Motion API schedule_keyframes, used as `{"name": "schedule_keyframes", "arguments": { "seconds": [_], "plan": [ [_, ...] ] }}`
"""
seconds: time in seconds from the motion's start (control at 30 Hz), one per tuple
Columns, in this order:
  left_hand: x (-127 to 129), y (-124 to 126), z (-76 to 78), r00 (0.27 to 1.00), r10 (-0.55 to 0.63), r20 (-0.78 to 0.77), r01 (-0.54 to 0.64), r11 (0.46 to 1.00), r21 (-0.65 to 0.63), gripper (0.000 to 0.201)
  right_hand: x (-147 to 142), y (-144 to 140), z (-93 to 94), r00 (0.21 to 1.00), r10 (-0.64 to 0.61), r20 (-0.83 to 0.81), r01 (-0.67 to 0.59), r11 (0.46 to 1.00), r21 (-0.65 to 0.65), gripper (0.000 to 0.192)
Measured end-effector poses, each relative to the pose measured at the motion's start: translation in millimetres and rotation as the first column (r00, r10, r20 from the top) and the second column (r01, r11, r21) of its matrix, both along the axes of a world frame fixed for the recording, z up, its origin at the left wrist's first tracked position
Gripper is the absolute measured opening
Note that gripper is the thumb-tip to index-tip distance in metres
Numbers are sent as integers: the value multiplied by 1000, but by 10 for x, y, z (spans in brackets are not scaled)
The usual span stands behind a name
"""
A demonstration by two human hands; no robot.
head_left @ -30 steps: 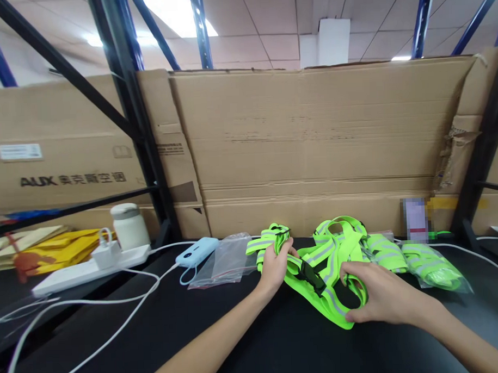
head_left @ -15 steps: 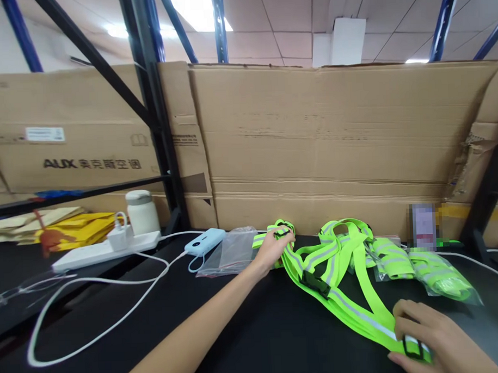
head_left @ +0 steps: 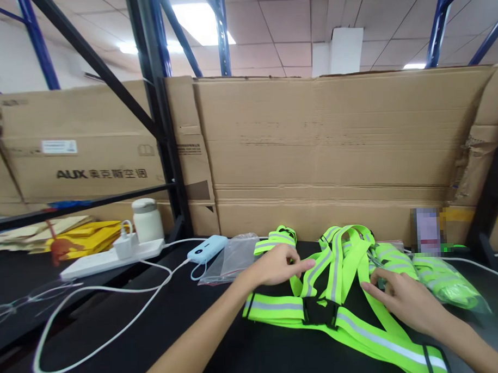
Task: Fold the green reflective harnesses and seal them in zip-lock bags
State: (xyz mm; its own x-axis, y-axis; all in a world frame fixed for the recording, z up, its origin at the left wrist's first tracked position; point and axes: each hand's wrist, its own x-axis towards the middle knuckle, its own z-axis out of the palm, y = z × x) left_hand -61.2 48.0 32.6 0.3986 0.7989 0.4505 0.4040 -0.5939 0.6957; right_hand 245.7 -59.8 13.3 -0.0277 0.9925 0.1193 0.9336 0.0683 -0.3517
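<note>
A neon-green reflective strap vest (head_left: pixel 360 324) with silver stripes lies on the black table. Its waist belt runs across the front, with a black buckle (head_left: pixel 320 311) near the middle, and its shoulder straps (head_left: pixel 337 265) heap up behind. My left hand (head_left: pixel 278 264) hovers above the belt's left part, thumb stretched out and fingers loosely bent, holding nothing. Over the straps on the right is my right hand (head_left: pixel 404 298), fingers bent and apart from the thumb. Whether its fingertips touch a strap is hard to tell. Behind my left hand sits a rolled green strap bundle (head_left: pixel 277 239).
Bagged green strap bundles (head_left: pixel 448 283) lie at the right. Left of the vest are clear plastic bags (head_left: pixel 235 257), a light-blue power bank (head_left: pixel 208 249) with a white cable, a power strip (head_left: pixel 88 265) and a white bottle (head_left: pixel 147 220). A cardboard wall (head_left: pixel 333 151) stands behind.
Both hands have let go of the vest. The belt now lies spread lower and nearer me. My left hand moved slightly nearer, while my right hand moved up and away from the belt's right end.
</note>
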Motion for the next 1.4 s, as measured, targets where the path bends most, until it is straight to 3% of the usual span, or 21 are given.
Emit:
{"name": "schedule_keyframes", "arguments": {
  "seconds": [0.07,0.13,0.23,0.3,0.37,0.43,0.53,0.63,0.7,0.83,0.9,0.97,1.07,1.27,1.4],
  "plan": [
    [98,-63,22,972,-97,-212,119,988,95,44,-125,150,16,1000,5,-1,-5,999,44,50],
    [172,-117,-21,924,-157,-350,199,976,89,39,-245,287,16,998,49,-32,-47,997,56,46],
    [265,-179,-165,860,-244,-449,275,961,5,32,-389,453,-11,988,121,-92,-116,992,59,35],
    [326,-212,-251,848,-241,-472,267,964,-13,30,-457,527,-48,982,146,-121,-137,987,83,25],
    [380,-243,-305,852,-177,-493,215,976,22,28,-501,571,-102,979,169,-115,-156,981,115,28],
    [424,-271,-335,854,-87,-513,147,986,79,23,-530,593,-170,980,187,-65,-174,971,162,44],
    [467,-295,-371,838,6,-545,69,991,117,26,-557,609,-278,979,176,100,-194,954,227,58],
    [497,-284,-408,793,74,-605,22,988,150,40,-564,613,-349,945,152,291,-239,926,293,46],
    [513,-259,-428,755,135,-641,-17,982,187,51,-547,594,-351,913,172,371,-315,874,370,30],
    [532,-179,-472,719,230,-655,-108,969,222,67,-448,489,-284,835,416,361,-540,748,386,22],
    [541,-122,-506,722,254,-644,-128,963,236,69,-378,438,-273,799,531,282,-600,734,319,25],
    [555,-57,-545,739,262,-621,-127,959,254,71,-309,416,-300,800,556,225,-600,750,277,42],
    [576,29,-581,791,235,-565,-85,957,278,70,-237,433,-368,819,539,198,-574,781,248,50],
    [520,-30,-451,876,153,-457,31,928,372,38,-235,421,-339,848,483,218,-528,809,259,40],
    [431,-147,-317,821,-108,-561,297,920,257,39,-229,391,-271,837,506,210,-544,811,214,39]
  ]
}}
